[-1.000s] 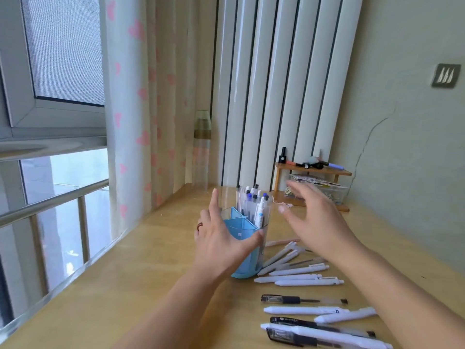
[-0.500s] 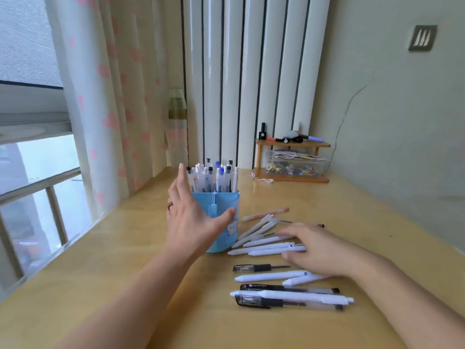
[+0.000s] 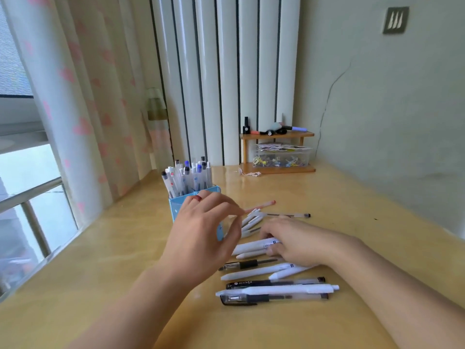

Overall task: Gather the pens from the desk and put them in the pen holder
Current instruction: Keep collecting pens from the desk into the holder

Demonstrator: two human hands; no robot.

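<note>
Lying crosswise on the wooden desk (image 3: 100, 260) at lower centre, white pens (image 3: 276, 289) are pointing left, the right hand (image 3: 299, 244) is closing on one white pen (image 3: 254, 246), and the left hand (image 3: 201, 235) is hovering loosely open, empty, before the blue pen holder (image 3: 176, 205).

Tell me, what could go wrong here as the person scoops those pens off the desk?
The blue pen holder is already packed with pens and the left hand hovers beside it without gripping, so pushing more in might tip it. The right hand lies flat over several white pens; round barrels could roll away. The far clear pen and pink pen may be overlooked.
</note>
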